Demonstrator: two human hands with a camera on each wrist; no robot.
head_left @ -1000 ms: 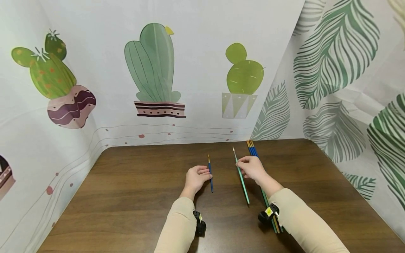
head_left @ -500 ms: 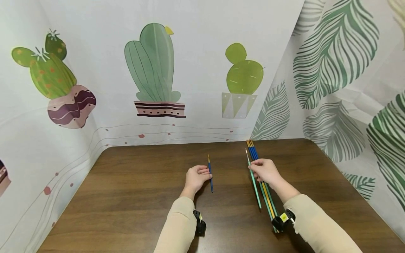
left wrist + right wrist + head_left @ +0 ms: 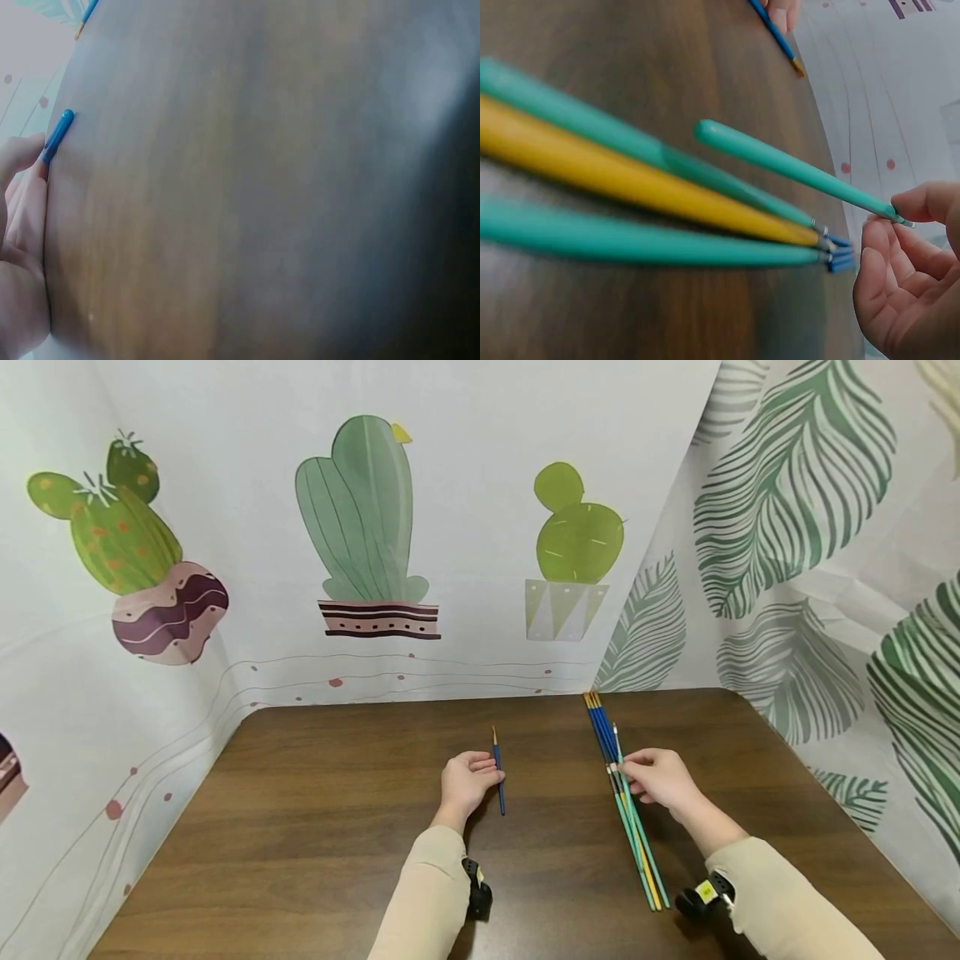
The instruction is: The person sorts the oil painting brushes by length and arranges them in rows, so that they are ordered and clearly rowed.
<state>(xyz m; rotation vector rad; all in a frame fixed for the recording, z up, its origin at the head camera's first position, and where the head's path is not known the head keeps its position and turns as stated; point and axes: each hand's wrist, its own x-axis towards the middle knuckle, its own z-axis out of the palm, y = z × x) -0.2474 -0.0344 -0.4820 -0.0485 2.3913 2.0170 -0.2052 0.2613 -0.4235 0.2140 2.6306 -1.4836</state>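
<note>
My left hand (image 3: 467,785) rests low over the middle of the table, pinching a slim blue paintbrush (image 3: 502,800) with a tan tip pointing away. In the left wrist view only the rounded blue end shows past the thumb. Over on the right, my right hand (image 3: 663,779) pinches a teal paintbrush (image 3: 780,165) near its ferrule, between thumb and fingertips. That brush overlaps a row of two teal paintbrushes and a yellow paintbrush (image 3: 645,172) in the head view. In the right wrist view its handle hangs above the row.
Several blue paintbrushes (image 3: 602,727) lie side by side beyond the teal and yellow ones, tips near the table's back edge. The brown wooden table (image 3: 315,827) meets a white cloth backdrop (image 3: 472,527) printed with cacti and leaves.
My right hand has carried the teal paintbrush rightward and slightly nearer, from left of the row to over it. My left hand stays in place with the blue paintbrush.
</note>
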